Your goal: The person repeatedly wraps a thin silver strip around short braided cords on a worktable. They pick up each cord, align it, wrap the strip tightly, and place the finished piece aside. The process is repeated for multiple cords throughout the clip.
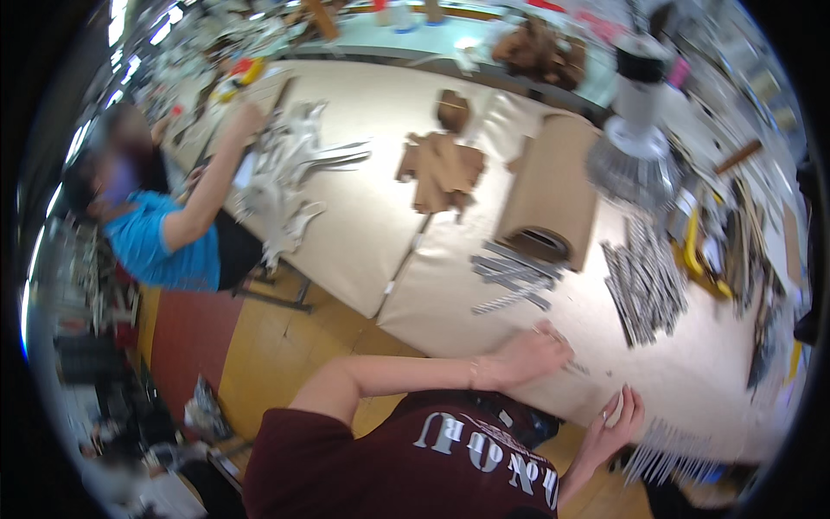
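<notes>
My left hand point(529, 353) rests at the near edge of the table with its fingers curled in; whatever they may hold is hidden. Close to its fingertips lies a small dark strip point(577, 368). Over the table edge to the right is my right hand point(617, 419), fingers bent and apart from the thumb, with nothing visible between them. A fringe of thin pale strips point(670, 454) hangs over the edge beside it. Beyond my left hand, several grey patterned strips point(514, 278) lie loosely crossed. A larger heap of similar strips point(644, 281) sits farther right.
A brown roll of sheet material point(553, 186) and a hanging lamp point(635, 156) are ahead. Brown scraps point(441, 169) and pale cut pieces point(290, 173) lie on the covered table point(354, 233). A yellow-framed tool point(699, 251) is at the right. A person in blue point(164, 238) works at the left.
</notes>
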### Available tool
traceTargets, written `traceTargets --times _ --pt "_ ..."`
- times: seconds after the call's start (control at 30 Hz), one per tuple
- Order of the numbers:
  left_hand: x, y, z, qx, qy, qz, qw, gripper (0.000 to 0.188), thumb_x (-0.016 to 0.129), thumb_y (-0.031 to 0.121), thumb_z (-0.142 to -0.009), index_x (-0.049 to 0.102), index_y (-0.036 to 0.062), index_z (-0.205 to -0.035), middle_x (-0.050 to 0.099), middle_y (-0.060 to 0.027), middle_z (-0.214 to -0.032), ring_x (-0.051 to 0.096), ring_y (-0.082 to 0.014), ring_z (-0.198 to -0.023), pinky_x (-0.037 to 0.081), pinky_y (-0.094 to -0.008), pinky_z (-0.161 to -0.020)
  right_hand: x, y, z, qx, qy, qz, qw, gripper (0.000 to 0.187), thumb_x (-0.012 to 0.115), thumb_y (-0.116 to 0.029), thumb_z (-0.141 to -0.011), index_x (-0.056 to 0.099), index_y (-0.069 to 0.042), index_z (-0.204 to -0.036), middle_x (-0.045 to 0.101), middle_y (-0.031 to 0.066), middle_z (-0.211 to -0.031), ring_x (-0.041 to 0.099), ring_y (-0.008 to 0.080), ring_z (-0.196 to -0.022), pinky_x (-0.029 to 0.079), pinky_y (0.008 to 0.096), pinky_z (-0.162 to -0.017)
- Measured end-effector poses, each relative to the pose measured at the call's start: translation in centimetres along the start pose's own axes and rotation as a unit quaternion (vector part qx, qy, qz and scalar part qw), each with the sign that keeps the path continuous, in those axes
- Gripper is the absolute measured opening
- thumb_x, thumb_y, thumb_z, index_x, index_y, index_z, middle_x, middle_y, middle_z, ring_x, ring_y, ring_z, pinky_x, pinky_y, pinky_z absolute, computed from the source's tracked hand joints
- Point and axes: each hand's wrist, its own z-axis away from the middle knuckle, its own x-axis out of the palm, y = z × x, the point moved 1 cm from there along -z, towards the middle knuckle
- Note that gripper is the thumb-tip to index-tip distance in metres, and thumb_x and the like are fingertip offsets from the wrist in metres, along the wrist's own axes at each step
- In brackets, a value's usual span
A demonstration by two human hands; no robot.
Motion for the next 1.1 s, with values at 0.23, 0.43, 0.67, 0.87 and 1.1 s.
traceTargets --times 0.23,0.43,0.67,0.87,1.1 --pt "-5.9 -6.8 2.6 -0.185 0.088 -0.137 0.969 0.019 0.068 0.011 -0.088 0.069 0.0070 -0.106 0.067 -0.0110 -0.116 0.061 -0.0279 -0.111 0.035 -0.0440 -0.102 -2.8 3.9 -1.5 0.096 0.039 0.094 0.990 0.018 0.066 -0.014 -0.091 0.069 -0.006 -0.107 0.065 0.0144 -0.109 0.060 0.0341 -0.102 0.045 0.0436 -0.088" --pt "-5.2 -5.0 1.2 -0.151 0.105 -0.118 0.976 0.017 0.070 0.011 -0.085 0.069 0.0116 -0.102 0.066 -0.0062 -0.118 0.060 -0.0255 -0.112 0.030 -0.0433 -0.105 -4.6 6.5 -0.4 0.285 -0.014 0.129 0.950 0.022 0.071 -0.024 -0.089 0.065 -0.008 -0.104 0.064 0.0119 -0.104 0.059 0.0300 -0.103 0.042 0.0431 -0.088" --pt "-0.5 0.3 -0.2 -0.028 0.013 -0.017 0.999 0.018 0.070 0.009 -0.085 0.068 0.0113 -0.103 0.064 -0.0063 -0.122 0.058 -0.0250 -0.117 0.029 -0.0431 -0.108 -5.5 8.7 1.6 0.324 0.005 0.097 0.941 0.024 0.070 -0.025 -0.091 0.064 -0.007 -0.104 0.065 0.0102 -0.103 0.059 0.0291 -0.102 0.042 0.0435 -0.085" --pt "0.3 -1.2 -5.7 0.014 0.000 -0.037 0.999 0.020 0.068 0.010 -0.087 0.067 0.0102 -0.108 0.064 -0.0076 -0.121 0.058 -0.0262 -0.117 0.032 -0.0438 -0.107 -5.5 10.9 2.1 0.369 0.010 0.102 0.924 0.025 0.067 -0.030 -0.093 0.063 -0.006 -0.102 0.068 0.0097 -0.092 0.062 0.0301 -0.094 0.044 0.0449 -0.083" --pt "2.3 -2.8 -11.7 0.086 -0.019 -0.042 0.995 0.021 0.067 0.011 -0.089 0.069 0.0122 -0.110 0.065 -0.0067 -0.114 0.060 -0.0251 -0.109 0.035 -0.0419 -0.102 -6.0 11.4 0.7 0.448 -0.025 0.099 0.888 0.038 0.065 -0.045 -0.092 0.066 -0.008 -0.090 0.070 0.0121 -0.077 0.067 0.0328 -0.079 0.045 0.0460 -0.081"
